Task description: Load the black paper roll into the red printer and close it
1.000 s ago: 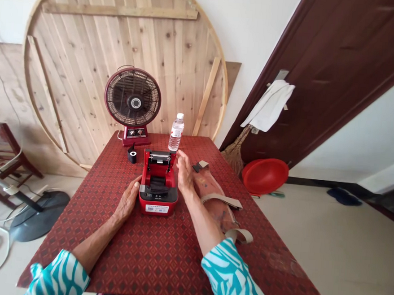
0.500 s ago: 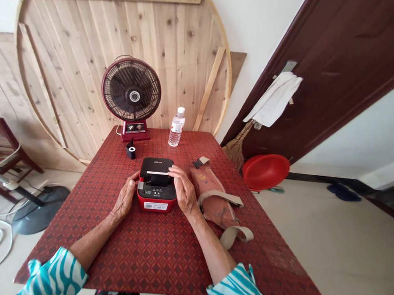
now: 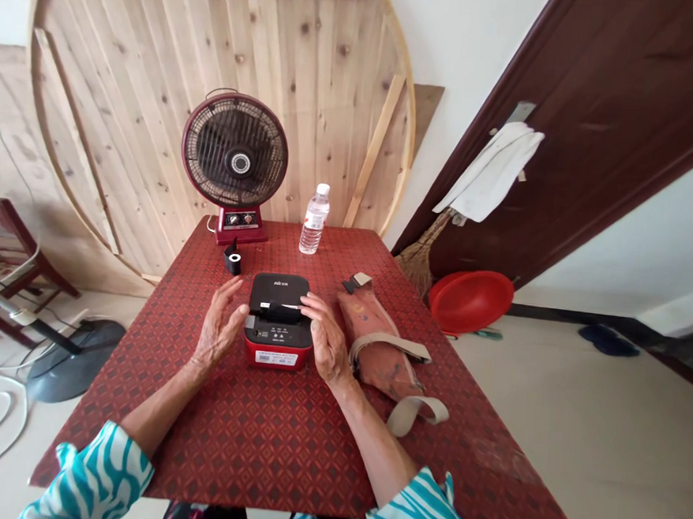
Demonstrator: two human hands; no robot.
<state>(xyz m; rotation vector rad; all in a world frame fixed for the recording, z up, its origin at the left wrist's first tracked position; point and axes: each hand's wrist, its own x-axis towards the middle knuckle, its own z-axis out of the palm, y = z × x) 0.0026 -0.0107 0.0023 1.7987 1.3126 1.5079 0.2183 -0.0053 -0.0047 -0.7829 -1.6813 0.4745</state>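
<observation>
A small red and black printer-like device (image 3: 282, 290) sits on the patterned red table, with a white label on its front side and small buttons on top. A black strip lies across its middle. My left hand (image 3: 218, 326) is raised just left of the device, fingers stretched and thumb apart, holding nothing. At the device's right side is my right hand (image 3: 327, 339), its fingers extended by the top right edge; whether the fingertips touch it I cannot tell. Behind the device stands a small black roll (image 3: 232, 264) with a white core.
A dark red fan (image 3: 235, 157) and a water bottle (image 3: 314, 219) stand at the table's back. On the right lies a reddish-brown pouch (image 3: 377, 333) with beige straps. Beyond the table (image 3: 238, 450) are a red basin (image 3: 474, 300) and a broom (image 3: 421, 257).
My left hand has come off the device's left side and spread its fingers. My right hand stays near the right edge. Less of the white strip along the device's top shows now.
</observation>
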